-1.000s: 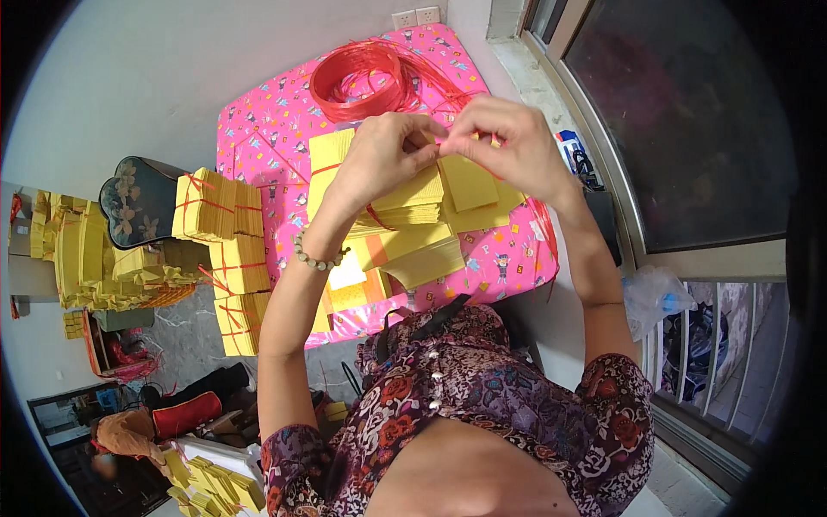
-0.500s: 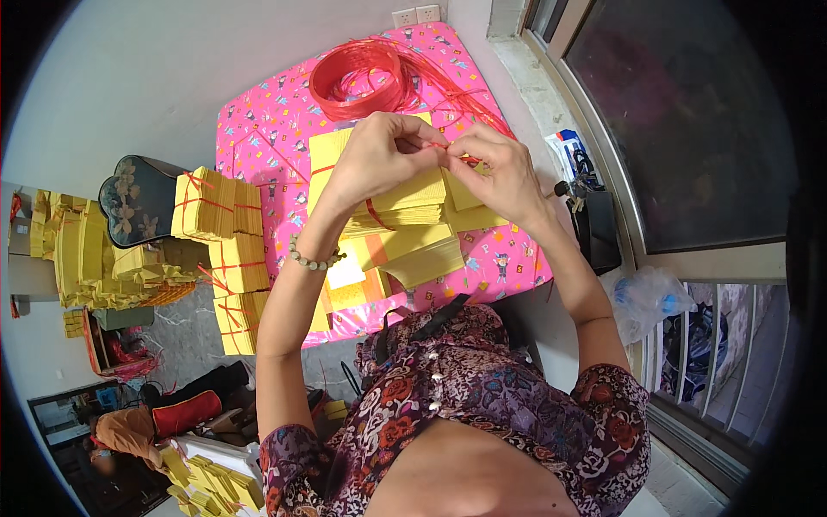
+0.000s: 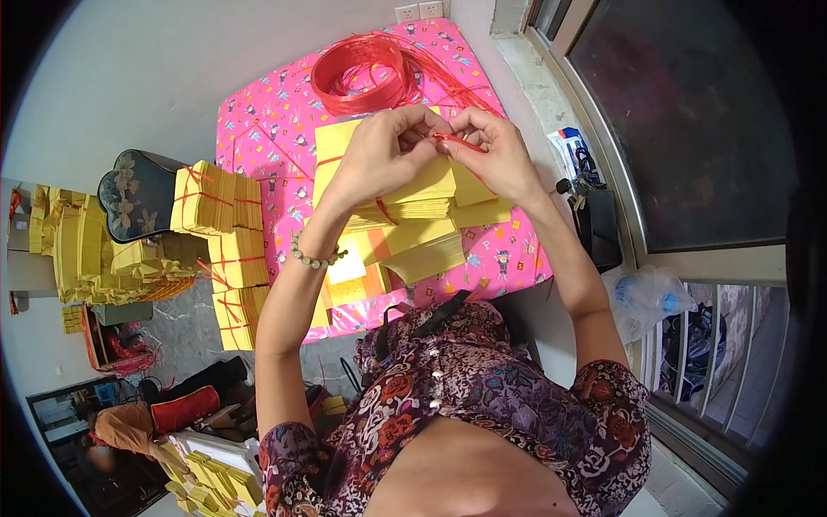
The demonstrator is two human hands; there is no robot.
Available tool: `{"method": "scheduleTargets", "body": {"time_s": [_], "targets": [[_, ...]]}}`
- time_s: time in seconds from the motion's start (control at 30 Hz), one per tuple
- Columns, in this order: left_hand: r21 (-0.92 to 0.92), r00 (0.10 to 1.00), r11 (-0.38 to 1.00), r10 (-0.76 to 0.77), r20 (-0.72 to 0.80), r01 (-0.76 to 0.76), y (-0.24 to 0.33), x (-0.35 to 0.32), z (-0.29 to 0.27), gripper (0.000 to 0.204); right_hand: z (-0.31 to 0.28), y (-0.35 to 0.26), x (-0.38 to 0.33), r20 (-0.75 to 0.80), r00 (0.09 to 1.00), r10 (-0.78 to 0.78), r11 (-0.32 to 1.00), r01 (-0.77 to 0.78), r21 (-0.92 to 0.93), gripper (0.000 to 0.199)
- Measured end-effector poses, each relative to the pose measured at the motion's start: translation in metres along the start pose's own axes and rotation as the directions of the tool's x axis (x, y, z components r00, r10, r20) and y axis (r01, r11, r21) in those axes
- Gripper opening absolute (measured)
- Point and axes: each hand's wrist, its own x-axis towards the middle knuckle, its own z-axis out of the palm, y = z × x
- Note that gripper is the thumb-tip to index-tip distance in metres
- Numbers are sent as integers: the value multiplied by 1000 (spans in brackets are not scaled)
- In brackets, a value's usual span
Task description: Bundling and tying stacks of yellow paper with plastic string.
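Note:
A stack of yellow paper lies on the table with a red plastic strip running round it. Above its far part, my left hand and my right hand meet, fingers pinched together. Between them is a short length of red strip, gripped by both hands at its ends. My fingers hide part of the strip where it crosses. More yellow paper, partly fanned, lies under and in front of the stack, beside a white and orange sheet.
A coil of red plastic strip lies at the back of the pink patterned table cover. Tied yellow bundles stand along the left side near a dark flowered chair back. A window and a black bag are at the right.
My fingers have shifted slightly on the red strip, and its end now points down to the right over my right fingers. Both hands stay over the stack.

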Motion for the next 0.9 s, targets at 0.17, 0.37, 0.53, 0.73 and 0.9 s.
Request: {"method": "scheduleTargets", "body": {"time_s": [0.17,0.37,0.53,0.73,0.9], "targets": [[-193,977,981,26,210,16,-3,2,-18,23,7,3,3,-13,999,-49,978,50,201,8],[-167,963,982,-43,267,90,4,7,-21,23,7,12,5,-30,997,-67,958,72,278,11],[-193,978,977,-53,201,92,-2,9,-14,20,6,12,4,-36,994,-100,977,105,187,10],[-250,996,967,-29,84,49,-6,2,-3,14,3,6,-3,-77,968,-238,971,236,-34,8],[151,986,977,162,-43,-154,-1,-9,1,17,-1,14,-5,-132,964,-231,960,204,-191,9]]}}
